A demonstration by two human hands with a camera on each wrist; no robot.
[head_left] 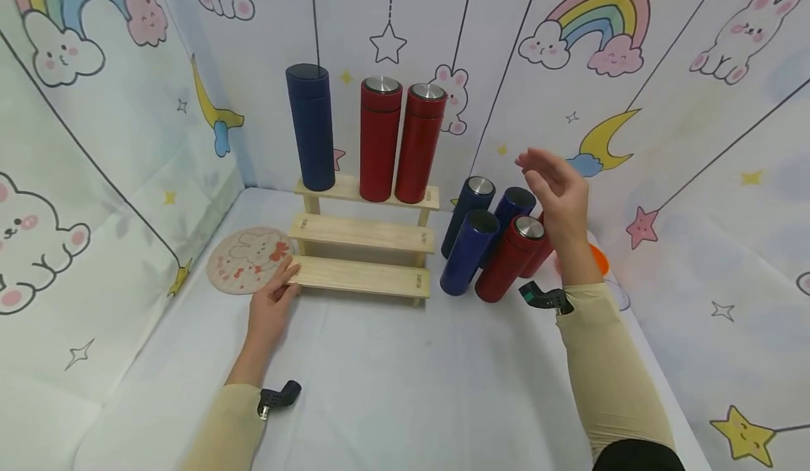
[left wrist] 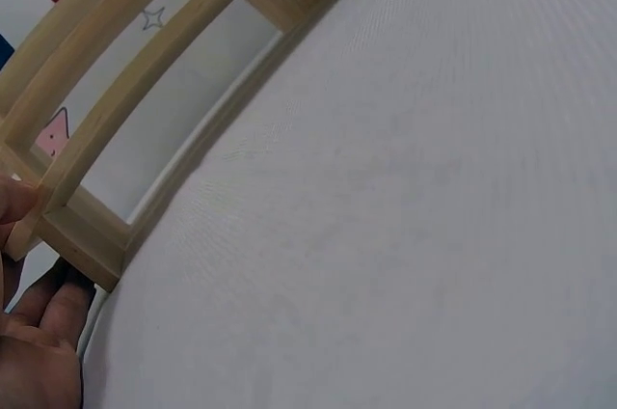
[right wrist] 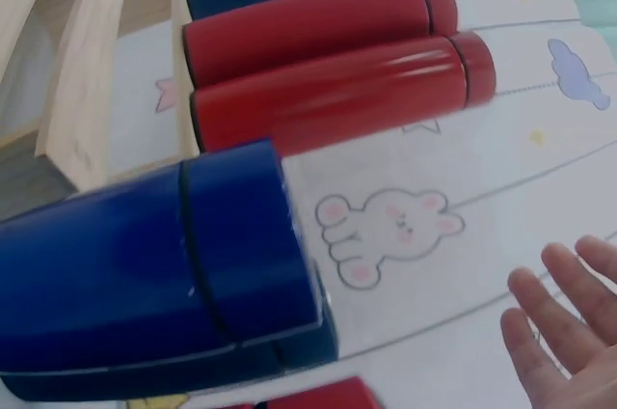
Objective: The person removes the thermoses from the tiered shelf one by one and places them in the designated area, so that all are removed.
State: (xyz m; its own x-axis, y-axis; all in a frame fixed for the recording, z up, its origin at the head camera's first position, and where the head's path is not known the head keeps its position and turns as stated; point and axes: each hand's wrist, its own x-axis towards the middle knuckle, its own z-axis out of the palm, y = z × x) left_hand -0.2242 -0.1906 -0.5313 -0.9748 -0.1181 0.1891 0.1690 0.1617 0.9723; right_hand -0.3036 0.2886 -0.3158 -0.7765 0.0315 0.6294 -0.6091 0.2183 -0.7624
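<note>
A three-step wooden rack stands on the table. On its top step stand one dark blue thermos bottle and two red thermos bottles. My left hand pinches the left end of the lowest step; in the left wrist view the fingers lie beneath that end. At the right stands a cluster of thermos bottles, among them a blue one and a red one. Above the cluster's right side, my right hand is raised with extended fingers, holding nothing. Another red bottle is partly hidden behind it.
A round mat with a rabbit picture lies left of the rack, close to my left hand. Behind my right forearm, an orange object shows in part. Patterned cloth walls enclose the white tabletop.
</note>
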